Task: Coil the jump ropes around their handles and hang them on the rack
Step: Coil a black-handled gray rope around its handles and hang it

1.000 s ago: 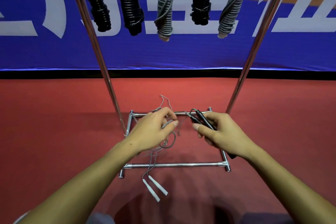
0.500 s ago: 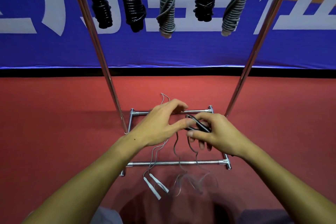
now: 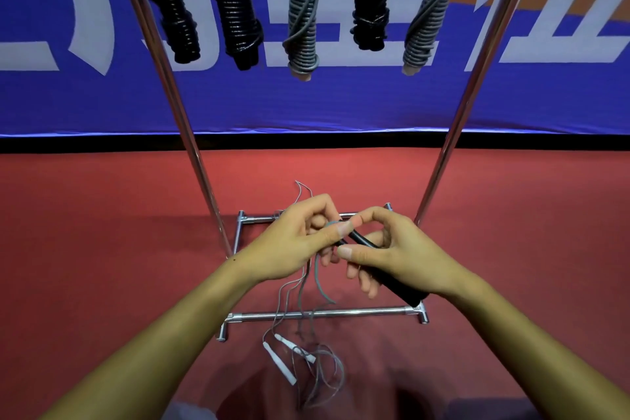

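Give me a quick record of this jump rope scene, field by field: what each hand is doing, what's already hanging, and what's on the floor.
left hand: pinches the grey rope at the handle top
right hand: grips the black handles
rack: five coiled ropes hang, three black, two grey
floor: red, loose rope with white handles by the rack base
coiling: just begun

Red floor (image 3: pixel 102 249) carries the rack base (image 3: pixel 320 313) and 2 white handles (image 3: pixel 283 360).
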`<state>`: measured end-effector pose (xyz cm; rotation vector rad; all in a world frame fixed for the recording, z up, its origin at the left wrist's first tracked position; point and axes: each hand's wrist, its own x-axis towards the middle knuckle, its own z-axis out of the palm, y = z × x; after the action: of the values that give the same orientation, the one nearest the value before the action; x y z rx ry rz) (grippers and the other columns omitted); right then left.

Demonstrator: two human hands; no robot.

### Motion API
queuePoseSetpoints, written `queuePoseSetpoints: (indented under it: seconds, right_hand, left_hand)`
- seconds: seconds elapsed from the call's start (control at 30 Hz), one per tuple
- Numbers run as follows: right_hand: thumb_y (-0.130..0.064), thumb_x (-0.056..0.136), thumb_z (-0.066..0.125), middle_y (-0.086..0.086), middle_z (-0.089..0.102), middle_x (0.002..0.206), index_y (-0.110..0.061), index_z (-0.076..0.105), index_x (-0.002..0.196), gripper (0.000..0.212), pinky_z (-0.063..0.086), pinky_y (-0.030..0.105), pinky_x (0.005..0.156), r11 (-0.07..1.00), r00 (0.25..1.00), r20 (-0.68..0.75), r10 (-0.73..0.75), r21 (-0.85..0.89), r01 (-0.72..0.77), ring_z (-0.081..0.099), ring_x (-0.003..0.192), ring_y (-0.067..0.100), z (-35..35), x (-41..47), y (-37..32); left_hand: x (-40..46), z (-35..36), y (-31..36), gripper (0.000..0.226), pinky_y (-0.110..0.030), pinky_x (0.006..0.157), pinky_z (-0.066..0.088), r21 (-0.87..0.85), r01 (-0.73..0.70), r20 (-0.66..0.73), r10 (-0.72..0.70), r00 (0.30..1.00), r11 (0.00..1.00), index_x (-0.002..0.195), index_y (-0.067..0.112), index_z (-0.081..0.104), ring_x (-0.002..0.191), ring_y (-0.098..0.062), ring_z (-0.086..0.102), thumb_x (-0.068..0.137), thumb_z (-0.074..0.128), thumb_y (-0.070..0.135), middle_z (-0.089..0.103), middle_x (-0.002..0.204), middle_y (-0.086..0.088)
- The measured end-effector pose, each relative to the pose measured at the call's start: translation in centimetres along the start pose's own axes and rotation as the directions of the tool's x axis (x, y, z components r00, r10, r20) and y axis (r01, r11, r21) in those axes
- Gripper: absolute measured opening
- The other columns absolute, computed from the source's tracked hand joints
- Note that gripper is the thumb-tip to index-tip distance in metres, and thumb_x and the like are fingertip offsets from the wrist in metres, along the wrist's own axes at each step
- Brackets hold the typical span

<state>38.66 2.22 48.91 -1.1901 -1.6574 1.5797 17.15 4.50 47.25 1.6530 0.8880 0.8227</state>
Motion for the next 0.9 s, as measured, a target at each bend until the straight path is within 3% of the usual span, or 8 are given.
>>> queuePoseSetpoints:
  seconds: [0.07,0.17,0.27,0.37,0.47,0.7,0.8,0.9]
  right_hand:
    - [-0.028,0.100,0.067,0.020,0.075,0.082,0.001,0.055,0.116,0.035,0.057,0.039,0.058,0.998,0.997,0.081,0.015,-0.061,-0.010,0.066,0.058,0.029,-0.8,-0.2,-0.2]
    - [-0.042,0.106,0.054,0.013,0.071,0.078,0.000,0.064,0.105,0.043,0.048,0.041,0.060,0.983,0.986,0.166,0.035,-0.183,-0.004,0.060,0.058,0.026,-1.5,-0.5,-0.1]
    - [-0.045,0.108,0.051,0.018,0.066,0.074,0.001,0.063,0.102,0.048,0.041,0.042,0.057,0.972,0.988,0.155,-0.007,-0.232,0.044,0.051,0.054,0.026,-1.4,-0.6,0.3]
    - [-0.043,0.107,0.053,0.011,0.069,0.078,0.002,0.062,0.105,0.046,0.048,0.036,0.058,0.966,0.992,0.128,0.015,-0.257,0.019,0.061,0.057,0.026,-1.6,-0.5,0.6]
    - [-0.043,0.106,0.055,0.012,0.073,0.085,0.000,0.061,0.105,0.043,0.053,0.041,0.058,0.967,0.990,0.133,0.043,-0.256,-0.008,0.068,0.058,0.029,-1.8,-0.5,0.7]
    - [-0.028,0.104,0.062,-0.001,0.071,0.079,-0.008,0.066,0.097,0.022,0.047,0.033,0.051,0.981,0.999,0.009,-0.045,-0.190,0.045,0.056,0.056,0.020,-2.0,-0.6,0.6]
    - [-0.026,0.103,0.066,-0.002,0.067,0.065,-0.007,0.069,0.097,0.020,0.048,0.037,0.055,0.979,0.999,-0.002,-0.053,-0.196,0.052,0.057,0.056,0.020,-2.5,-0.7,0.9]
    - [-0.027,0.100,0.070,0.003,0.068,0.068,-0.014,0.073,0.099,0.014,0.046,0.035,0.056,0.980,0.998,-0.018,-0.052,-0.195,0.048,0.062,0.060,0.019,-3.2,-0.9,1.1]
  left_hand:
    - [-0.1,-0.4,0.2,0.026,-0.040,0.062,0.055,-0.022,-0.008,-0.006,0.008,1.000,1.000,0.095,-0.001,0.051,0.058,-0.030,0.062,0.103,0.065,0.019,0.055,0.066,-0.031]
    - [-0.2,-1.1,0.4,0.020,-0.057,0.064,0.060,-0.068,0.006,0.001,-0.006,1.000,0.998,0.094,0.008,0.050,0.054,-0.030,0.057,0.104,0.063,0.019,0.053,0.060,-0.016]
    - [-0.3,-1.3,0.7,0.014,-0.047,0.062,0.058,-0.038,0.042,0.024,-0.041,0.999,0.998,0.104,0.016,0.057,0.055,-0.031,0.060,0.104,0.063,0.029,0.059,0.061,-0.014]
    - [-0.3,-1.2,0.8,0.017,-0.038,0.059,0.057,-0.007,0.057,0.020,-0.057,0.998,0.998,0.115,0.014,0.068,0.057,-0.029,0.062,0.104,0.063,0.026,0.062,0.064,-0.014]
    - [-0.1,-1.1,0.7,0.017,-0.040,0.062,0.059,-0.004,0.066,0.041,-0.065,0.997,0.998,0.113,0.012,0.072,0.062,-0.029,0.063,0.104,0.063,0.023,0.065,0.070,-0.013]
    - [0.4,-1.1,0.3,0.014,-0.042,0.065,0.051,0.090,0.048,0.020,-0.050,0.999,0.995,0.115,0.017,0.074,0.067,-0.027,0.060,0.105,0.066,0.023,0.067,0.075,-0.011]
    - [0.6,-1.0,0.5,0.014,-0.036,0.063,0.052,0.070,0.046,-0.013,-0.045,0.999,0.996,0.111,0.015,0.077,0.064,-0.023,0.062,0.102,0.068,0.020,0.071,0.074,-0.011]
    - [0.9,-0.9,0.7,0.015,-0.031,0.066,0.055,0.021,0.053,-0.015,-0.053,0.998,0.998,0.112,0.007,0.078,0.068,-0.022,0.065,0.100,0.070,0.012,0.074,0.079,-0.015]
